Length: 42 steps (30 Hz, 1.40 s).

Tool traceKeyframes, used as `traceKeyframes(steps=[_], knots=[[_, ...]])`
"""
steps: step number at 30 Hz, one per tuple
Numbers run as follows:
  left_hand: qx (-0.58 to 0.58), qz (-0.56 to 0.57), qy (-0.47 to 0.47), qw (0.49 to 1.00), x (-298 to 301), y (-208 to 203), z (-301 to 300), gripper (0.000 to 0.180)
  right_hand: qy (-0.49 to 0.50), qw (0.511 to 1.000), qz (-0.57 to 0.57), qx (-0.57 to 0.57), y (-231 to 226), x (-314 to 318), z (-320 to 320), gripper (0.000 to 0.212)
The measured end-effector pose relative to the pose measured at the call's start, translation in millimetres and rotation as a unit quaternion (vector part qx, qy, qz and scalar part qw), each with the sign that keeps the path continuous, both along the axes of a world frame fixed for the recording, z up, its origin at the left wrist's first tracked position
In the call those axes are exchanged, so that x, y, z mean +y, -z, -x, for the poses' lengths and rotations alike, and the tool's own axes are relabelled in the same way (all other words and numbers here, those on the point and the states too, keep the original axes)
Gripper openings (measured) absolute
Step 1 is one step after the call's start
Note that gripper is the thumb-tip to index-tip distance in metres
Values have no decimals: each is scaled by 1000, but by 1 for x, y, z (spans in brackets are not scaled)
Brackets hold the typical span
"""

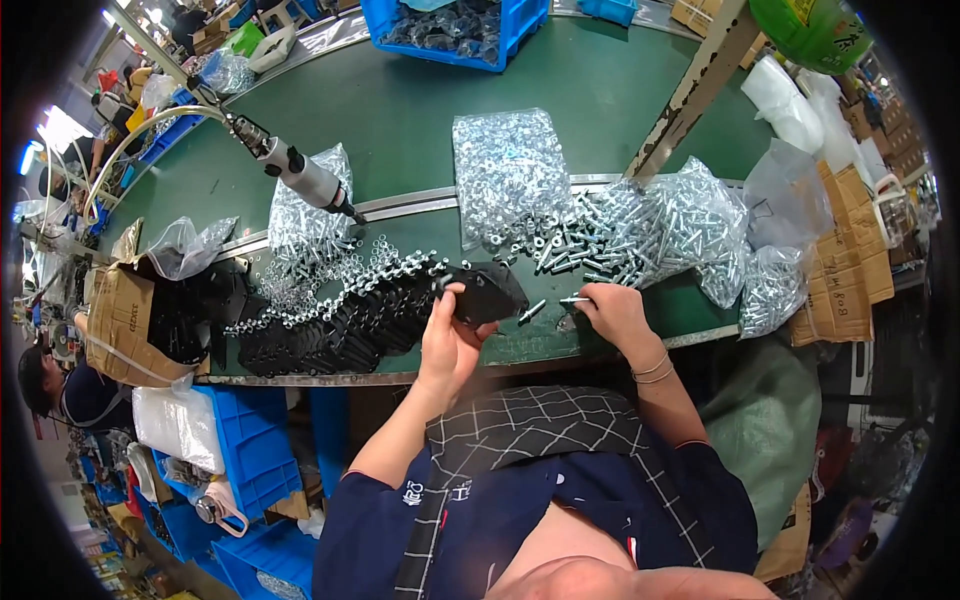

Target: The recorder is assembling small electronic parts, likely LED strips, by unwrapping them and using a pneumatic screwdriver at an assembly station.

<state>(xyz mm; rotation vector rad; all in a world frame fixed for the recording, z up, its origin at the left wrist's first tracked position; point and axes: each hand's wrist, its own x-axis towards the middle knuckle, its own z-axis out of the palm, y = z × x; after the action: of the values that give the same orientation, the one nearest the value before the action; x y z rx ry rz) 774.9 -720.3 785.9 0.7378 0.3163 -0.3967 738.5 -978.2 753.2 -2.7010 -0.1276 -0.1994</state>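
A black angular part [490, 292] sits just right of the middle of the frame, raised at the near edge of the green table [400, 120]. The left hand [455, 338] holds it, thumb on its left end and fingers curled beneath. Just right of it, the right hand [615, 315] has its fingertips pinched narrow on what looks like a small silver bolt [574, 300], apart from the part. A loose bolt [533, 311] lies between the two hands.

The step in hand seems to be handling one part together with one bolt. Bringing them together would call for a steady left hand and a bolt turned to line up with the part; no hole can be made out from this view.

Left of the hands, a long row of black parts [330, 335] leans along the near edge, with a line of silver nuts [385, 268] along its far side. Right of centre, a pile of bolts [610, 235] spreads beside a clear bag of small silver hardware [510, 165]. A power screwdriver [305, 180] hangs at upper left, pointing down to the right. A cardboard box [120, 325] stands at the far left, and a blue crate [518, 38] at the top.
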Motion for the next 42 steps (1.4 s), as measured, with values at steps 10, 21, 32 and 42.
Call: traceKeyframes(steps=[10, 21, 32, 42], knots=[[8, 0, 179, 984, 0, 32, 0, 20, 39, 827, -508, 236, -20, 48, 9, 15], [129, 155, 274, 940, 14, 52, 9, 29, -33, 795, -572, 198, -31, 75, 18, 12], [118, 315, 252, 907, 10, 60, 22, 33, -145, 927, -158, -309, -32, 87, 15, 17], [108, 186, 217, 952, 13, 55, 18, 31, -101, 931, -298, -183, -36, 87, 13, 18]])
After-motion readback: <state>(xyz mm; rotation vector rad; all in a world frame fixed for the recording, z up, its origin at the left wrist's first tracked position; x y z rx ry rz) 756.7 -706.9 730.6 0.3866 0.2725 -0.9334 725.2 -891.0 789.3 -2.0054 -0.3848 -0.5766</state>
